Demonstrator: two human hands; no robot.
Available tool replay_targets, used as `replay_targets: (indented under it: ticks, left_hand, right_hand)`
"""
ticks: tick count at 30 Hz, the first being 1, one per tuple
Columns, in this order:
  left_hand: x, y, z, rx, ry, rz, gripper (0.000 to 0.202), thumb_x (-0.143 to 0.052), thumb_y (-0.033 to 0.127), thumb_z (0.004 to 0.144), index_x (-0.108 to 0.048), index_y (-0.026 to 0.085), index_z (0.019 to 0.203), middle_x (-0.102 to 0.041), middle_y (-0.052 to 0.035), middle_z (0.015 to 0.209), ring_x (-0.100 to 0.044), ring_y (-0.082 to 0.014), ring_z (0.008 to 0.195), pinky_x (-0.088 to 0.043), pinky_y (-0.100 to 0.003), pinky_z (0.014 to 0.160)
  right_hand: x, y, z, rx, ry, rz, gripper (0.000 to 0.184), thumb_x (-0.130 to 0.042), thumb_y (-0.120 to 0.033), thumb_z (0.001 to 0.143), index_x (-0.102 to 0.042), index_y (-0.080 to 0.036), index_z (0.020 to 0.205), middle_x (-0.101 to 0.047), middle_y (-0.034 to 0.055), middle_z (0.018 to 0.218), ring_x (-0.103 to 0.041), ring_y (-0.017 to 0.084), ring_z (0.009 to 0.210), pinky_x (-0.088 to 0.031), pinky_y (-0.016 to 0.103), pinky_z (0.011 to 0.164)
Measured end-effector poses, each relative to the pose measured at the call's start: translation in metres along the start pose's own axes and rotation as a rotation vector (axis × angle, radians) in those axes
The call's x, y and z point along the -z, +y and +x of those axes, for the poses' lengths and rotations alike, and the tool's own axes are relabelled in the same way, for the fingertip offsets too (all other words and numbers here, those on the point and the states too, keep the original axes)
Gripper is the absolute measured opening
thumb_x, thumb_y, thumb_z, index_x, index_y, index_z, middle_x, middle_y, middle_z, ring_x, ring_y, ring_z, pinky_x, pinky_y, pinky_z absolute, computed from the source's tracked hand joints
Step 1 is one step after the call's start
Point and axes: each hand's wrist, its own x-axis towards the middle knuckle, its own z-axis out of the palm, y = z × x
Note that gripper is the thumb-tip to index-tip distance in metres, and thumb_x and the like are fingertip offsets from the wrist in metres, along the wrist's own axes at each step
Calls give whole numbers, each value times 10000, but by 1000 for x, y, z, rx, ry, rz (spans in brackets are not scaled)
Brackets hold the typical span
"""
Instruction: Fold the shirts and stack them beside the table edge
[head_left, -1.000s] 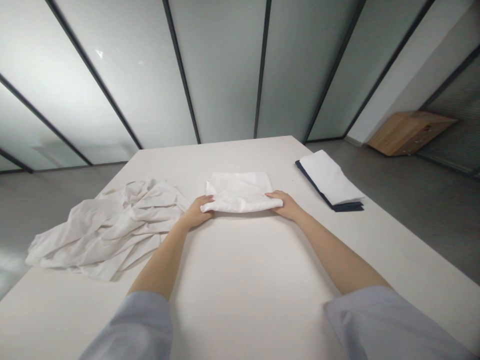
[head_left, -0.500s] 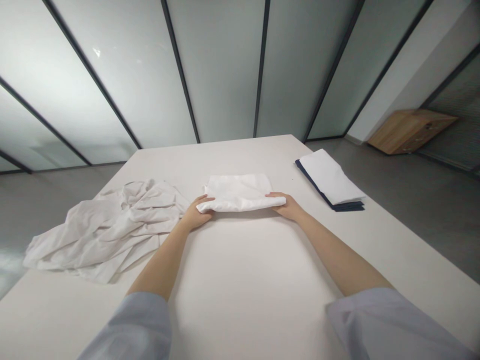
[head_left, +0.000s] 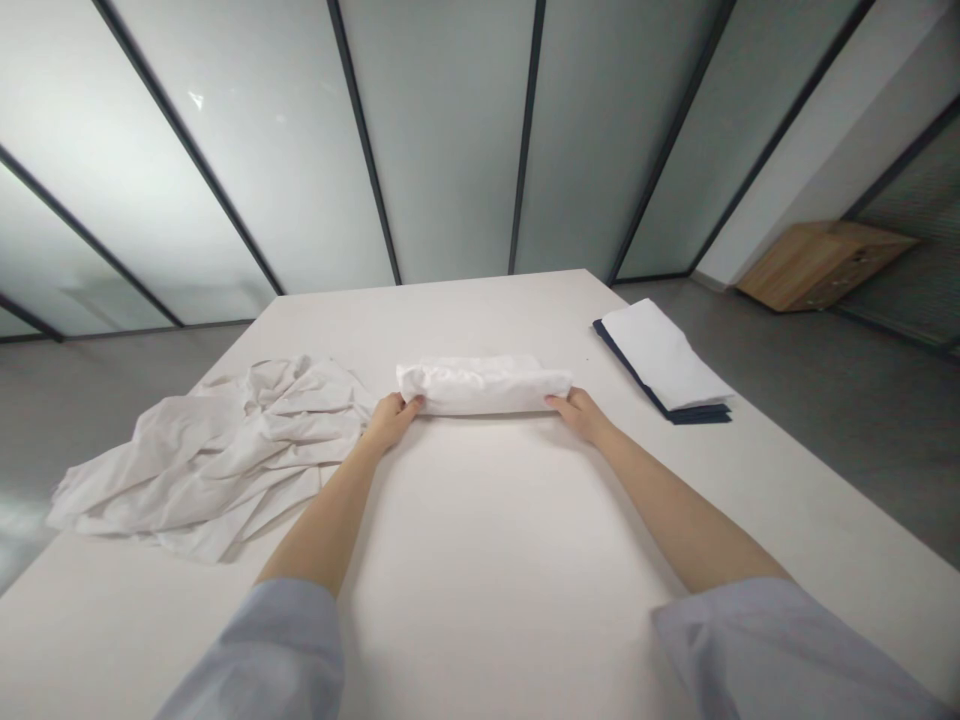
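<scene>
A folded white cloth lies crosswise on the white table, its near edge turned up into a thick, slightly puffed fold. My left hand grips the left end, thumb on the near side and the other fingers mostly hidden behind it. At the opposite end, my right hand pinches the cloth in the same way. Just left of my left hand spreads a loose, crumpled heap of white fabric.
On the table's right side rests a stack of flat folded cloths, a white one over dark navy ones. Frosted glass panels stand beyond the far edge. A wooden cabinet is on the floor at right.
Both hands have rolled the near edge of the white cloth up and away from me, making a narrower, thicker strip. My thumbs now show on the near side. The heap and stack stayed put.
</scene>
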Motion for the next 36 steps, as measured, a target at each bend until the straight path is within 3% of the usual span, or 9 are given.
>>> replay_targets:
  ticks: [3, 8, 15, 18, 22, 25, 28, 32, 36]
  left_hand:
    - [-2, 0, 2, 14, 30, 71, 439, -406, 531, 859, -588, 178, 673, -638, -53, 661, -610, -228, 699, -460, -311, 646]
    - [-4, 0, 4, 23, 79, 147, 413, -349, 472, 907, -565, 189, 697, -636, -48, 685, -599, -211, 714, -429, -294, 637]
    - [-5, 13, -1, 77, 88, 350, 385, -334, 388, 928, -646, 177, 848, -713, -118, 841, -663, -249, 847, -442, -307, 715]
    - [-6, 20, -5, 118, 101, 415, 401, -312, 359, 933, -663, 172, 883, -720, -139, 897, -667, -269, 900, -450, -328, 747]
    - [-6, 25, -9, 100, 89, 525, 408, -317, 351, 939, -671, 158, 878, -706, -161, 963, -653, -287, 970, -454, -365, 823]
    - [-6, 27, -12, 84, 116, 548, 385, -332, 355, 946, -659, 151, 954, -693, -155, 1002, -636, -287, 1002, -456, -383, 858]
    - [-7, 29, -15, 43, 242, 519, 369, -399, 350, 927, -591, 129, 1151, -654, -171, 1128, -596, -303, 1074, -461, -408, 884]
    - [-10, 37, -19, -141, 399, 503, 442, -429, 246, 907, -479, 142, 1334, -518, -165, 1383, -485, -292, 1248, -410, -422, 1005]
    - [-20, 62, -20, -328, 284, 517, 434, -373, 244, 942, -491, 176, 1354, -487, -125, 1438, -440, -255, 1315, -371, -398, 1070]
  right_hand:
    - [0, 1, 2, -8, -4, -8, 364, -483, -331, 819, -696, -159, 1057, -736, 77, 1061, -653, 298, 1026, -493, 436, 936]
    - [-5, 2, 2, 38, 84, -100, 380, -434, -388, 875, -628, -191, 1136, -712, 77, 1086, -620, 264, 1070, -475, 383, 943]
    - [-10, -2, 4, -39, 174, -312, 253, -420, -433, 873, -547, -236, 777, -639, 27, 694, -591, 220, 698, -472, 305, 659]
    - [-13, -3, 5, -45, 195, -389, 254, -425, -442, 871, -528, -238, 760, -610, 23, 662, -567, 207, 647, -445, 293, 621]
    - [-16, 1, 6, -42, 225, -452, 246, -448, -408, 871, -587, -219, 944, -667, 67, 817, -612, 225, 742, -467, 309, 673]
    - [-19, 5, 7, 11, 257, -496, 395, -478, -365, 856, -546, -185, 1201, -666, 128, 1053, -633, 253, 889, -495, 352, 782]
    - [-18, 8, 7, 80, 278, -591, 519, -479, -354, 856, -475, -145, 1332, -598, 180, 1221, -590, 296, 1067, -474, 418, 906]
    - [-15, -1, 1, 178, 336, -704, 551, -459, -360, 883, -440, -123, 1380, -522, 200, 1342, -484, 333, 1222, -413, 491, 984]
    - [-23, -31, -3, 336, 224, -761, 503, -426, -325, 916, -466, -144, 1384, -487, 173, 1412, -402, 315, 1307, -336, 487, 1059]
